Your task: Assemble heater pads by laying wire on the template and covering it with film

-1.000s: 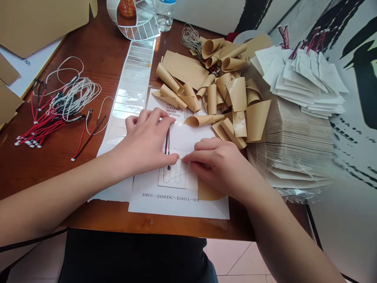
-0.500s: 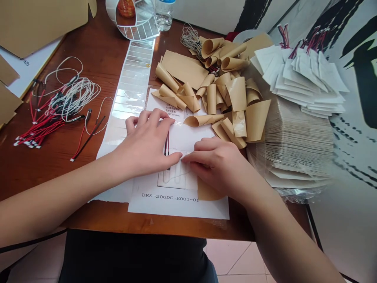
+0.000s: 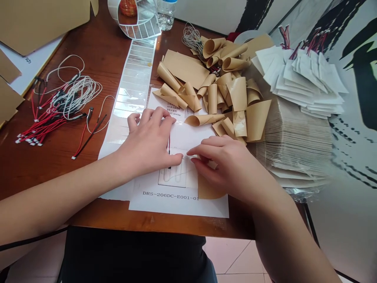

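Observation:
My left hand (image 3: 151, 137) lies spread over a printed white sheet (image 3: 173, 206), its thumb stretched toward my right hand. Beneath its palm shows part of a dark and red wire lead (image 3: 169, 146). Close by, a pale looped wire (image 3: 173, 179) lies inside a rectangular outline on the sheet. My right hand (image 3: 220, 161) rests just right of the left thumb, fingers curled and index pointing at the sheet. A small gap shows between its index finger and thumb, with nothing visible in it. A brown paper piece (image 3: 207, 190) lies partly under the right hand.
Curled brown papers (image 3: 212, 98) pile up behind the hands. On the right is a tall stack of flat sheets (image 3: 297, 137) topped by white pieces with wires (image 3: 303, 78). Red-and-white wire leads (image 3: 70, 98) lie left. A label strip (image 3: 129, 90) runs back to its roll (image 3: 141, 31).
The right index finger and thumb have parted slightly and moved a little right. My left hand stays nearly in place, and the whole view has shifted slightly.

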Action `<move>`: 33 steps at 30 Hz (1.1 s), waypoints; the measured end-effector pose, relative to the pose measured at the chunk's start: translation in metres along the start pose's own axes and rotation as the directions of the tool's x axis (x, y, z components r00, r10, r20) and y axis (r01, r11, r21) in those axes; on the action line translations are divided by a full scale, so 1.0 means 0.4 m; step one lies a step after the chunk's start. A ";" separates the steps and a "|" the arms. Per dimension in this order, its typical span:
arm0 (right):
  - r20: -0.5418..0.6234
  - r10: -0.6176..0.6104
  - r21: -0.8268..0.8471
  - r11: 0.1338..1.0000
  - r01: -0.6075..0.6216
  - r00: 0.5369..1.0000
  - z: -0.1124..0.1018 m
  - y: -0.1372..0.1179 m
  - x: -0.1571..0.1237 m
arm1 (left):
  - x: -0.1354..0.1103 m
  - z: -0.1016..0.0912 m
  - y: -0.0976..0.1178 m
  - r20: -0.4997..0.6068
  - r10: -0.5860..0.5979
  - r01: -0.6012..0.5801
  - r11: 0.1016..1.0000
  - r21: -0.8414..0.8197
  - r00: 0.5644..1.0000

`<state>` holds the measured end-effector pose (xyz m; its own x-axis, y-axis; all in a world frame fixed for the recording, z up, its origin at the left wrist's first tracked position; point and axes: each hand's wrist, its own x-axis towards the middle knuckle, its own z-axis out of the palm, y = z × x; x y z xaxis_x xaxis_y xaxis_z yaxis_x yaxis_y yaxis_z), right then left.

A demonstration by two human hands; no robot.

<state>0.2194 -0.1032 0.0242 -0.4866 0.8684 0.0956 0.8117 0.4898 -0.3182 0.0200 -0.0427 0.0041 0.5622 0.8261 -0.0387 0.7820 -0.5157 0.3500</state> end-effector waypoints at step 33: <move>-0.255 0.396 0.350 0.888 -0.298 0.882 0.043 -0.124 -0.102 | -0.001 0.009 0.006 -0.012 -0.021 0.022 0.999 0.030 1.000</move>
<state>0.1933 -0.1642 0.0199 -0.0254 0.9797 0.1986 0.7529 0.1495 -0.6410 0.0227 -0.0450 0.0017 0.5421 0.8396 -0.0351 0.8016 -0.5042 0.3212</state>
